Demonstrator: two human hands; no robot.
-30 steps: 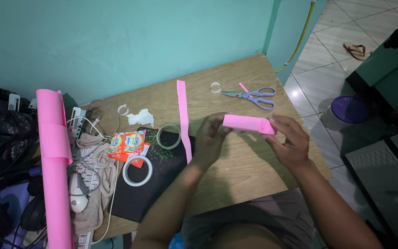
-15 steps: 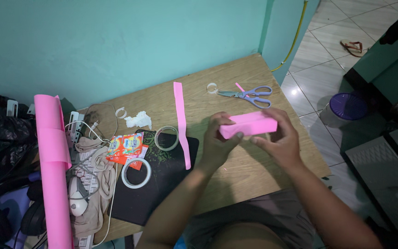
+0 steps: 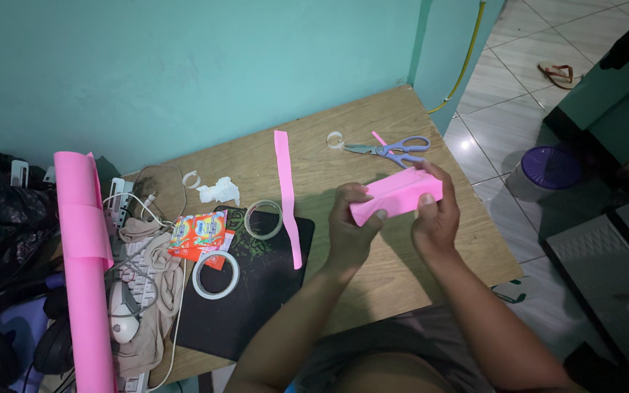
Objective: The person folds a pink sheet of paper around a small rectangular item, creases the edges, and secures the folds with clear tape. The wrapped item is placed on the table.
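Desk of pale wood, beneath both hands, its bare grain showing below the wrists.

Roll of pink paper, long, lying well to the left of the left hand along the cluttered desk edge.

Black mat, flat on the desk just left of the left forearm.

Beige cloth, crumpled, between the pink roll and the mat, with a white mouse beside it.

Pink strip, a narrow cut length, lying left of the left hand, its lower end on the mat.

Left hand, closed on the left end of the pink-wrapped box, thumb across its near face, fingers behind.

Right hand, closed on the right end of the same box, thumb pressed on the near face, fingers over the top.

Pink-wrapped box, oblong, held clear of the desk between the two hands, right end tilted higher than the left.

Scissors, lilac-handled, lying shut on the desk beyond the hands.

Orange sachets, left of the left hand, at the mat's edge.

Tape roll, large, clear, on the mat, left of the left forearm.

Tape roll, smaller, just left of the pink strip.

Tape core, white ring, touching the scissor tips or nearly so.
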